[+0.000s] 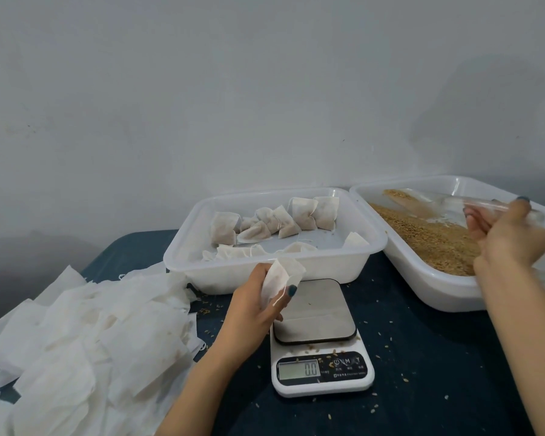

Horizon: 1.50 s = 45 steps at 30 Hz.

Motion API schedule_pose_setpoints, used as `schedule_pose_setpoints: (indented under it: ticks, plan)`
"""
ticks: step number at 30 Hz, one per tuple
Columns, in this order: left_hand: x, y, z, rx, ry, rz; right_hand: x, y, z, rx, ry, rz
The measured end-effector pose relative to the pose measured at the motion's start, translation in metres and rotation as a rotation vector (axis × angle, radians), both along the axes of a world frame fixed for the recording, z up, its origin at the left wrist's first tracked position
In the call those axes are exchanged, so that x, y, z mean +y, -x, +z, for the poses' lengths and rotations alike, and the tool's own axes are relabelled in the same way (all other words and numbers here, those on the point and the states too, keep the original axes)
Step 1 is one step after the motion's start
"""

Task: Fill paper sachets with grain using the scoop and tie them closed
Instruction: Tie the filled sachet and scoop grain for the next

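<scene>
A sachet (284, 276) is held in the left hand (252, 306) at the far-left corner of the scale (321, 372); the scoop (472, 203) is gripped by the right hand (510, 237) over the grain tray (422, 297).

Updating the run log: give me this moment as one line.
phase: scooping | left hand: holds empty sachet beside scale | right hand: grips scoop over grain tray | scale: reads zero | filled sachets: in middle tray
</scene>
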<state>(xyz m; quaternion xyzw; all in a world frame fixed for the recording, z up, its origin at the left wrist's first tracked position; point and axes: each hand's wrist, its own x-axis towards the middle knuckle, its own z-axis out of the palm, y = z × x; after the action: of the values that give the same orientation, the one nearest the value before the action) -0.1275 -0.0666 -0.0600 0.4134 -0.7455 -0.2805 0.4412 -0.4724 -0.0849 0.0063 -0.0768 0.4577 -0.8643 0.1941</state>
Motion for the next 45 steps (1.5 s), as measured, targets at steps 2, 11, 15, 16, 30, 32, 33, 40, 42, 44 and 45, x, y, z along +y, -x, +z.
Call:
schedule_pose_setpoints:
  ticks: [2,11,15,16,30,32,33,40,42,44,45]
  plan:
    - [0.001,0.001,0.002,0.033,-0.026,-0.007,0.003,-0.002,0.002,0.009,-0.008,0.009]
    - [-0.003,0.0,-0.005,-0.042,-0.031,0.012,0.011,-0.048,0.007,0.139,-0.027,0.286]
    - [-0.004,-0.001,-0.006,-0.034,-0.028,0.044,0.014,-0.073,0.012,0.206,-0.029,0.375]
    - [-0.004,-0.001,-0.006,-0.025,-0.033,0.048,0.015,-0.077,0.014,0.227,-0.029,0.387]
    - [-0.001,-0.001,0.0,-0.038,0.026,0.024,0.025,-0.103,0.034,0.515,0.015,0.467]
    - [-0.002,-0.001,-0.001,-0.036,0.003,0.012,0.025,-0.105,0.037,0.57,0.035,0.469]
    - [-0.002,-0.001,-0.001,-0.025,-0.011,0.002,0.025,-0.107,0.039,0.589,0.043,0.467]
    - [0.004,0.001,0.002,0.073,-0.092,-0.093,0.035,-0.116,0.049,0.718,0.092,0.431]
    - [0.003,0.002,0.002,0.08,-0.107,-0.102,0.038,-0.118,0.052,0.734,0.081,0.427]
    - [0.003,0.002,0.0,0.078,-0.111,-0.11,0.04,-0.119,0.055,0.743,0.069,0.435]
    - [0.003,0.002,0.0,0.081,-0.112,-0.113,0.04,-0.12,0.056,0.747,0.067,0.437]
